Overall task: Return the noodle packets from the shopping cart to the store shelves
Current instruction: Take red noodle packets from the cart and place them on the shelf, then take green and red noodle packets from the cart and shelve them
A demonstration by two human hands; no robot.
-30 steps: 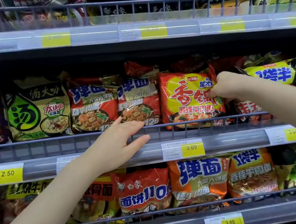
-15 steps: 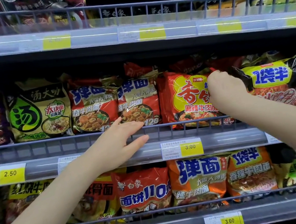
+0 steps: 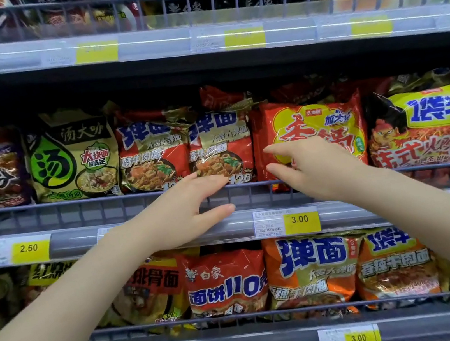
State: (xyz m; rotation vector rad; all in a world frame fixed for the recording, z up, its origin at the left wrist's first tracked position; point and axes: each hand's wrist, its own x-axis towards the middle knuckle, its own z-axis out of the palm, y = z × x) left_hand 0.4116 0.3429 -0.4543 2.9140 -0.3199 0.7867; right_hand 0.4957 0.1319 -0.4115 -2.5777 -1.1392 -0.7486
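Observation:
A red noodle packet with a yellow label (image 3: 310, 124) stands upright on the middle shelf behind the wire rail (image 3: 75, 200). My right hand (image 3: 312, 169) is in front of its lower left part, fingers spread and pointing left, holding nothing. My left hand (image 3: 185, 209) rests open by the rail and price strip, just below a red and gold packet (image 3: 221, 144). Whether my right fingertips touch the red packet is unclear. The shopping cart is out of view.
Noodle packets fill the middle shelf: a green one (image 3: 72, 162), another red and gold one (image 3: 153, 155), a yellow and black one (image 3: 428, 123). More packets line the lower shelf (image 3: 226, 282) and the top shelf. Yellow price tags (image 3: 299, 220) mark the shelf edges.
My right hand has left the red packet's upper right corner and swung down and left to its lower left, fingers now spread. The packet stands straighter. My left hand has barely moved.

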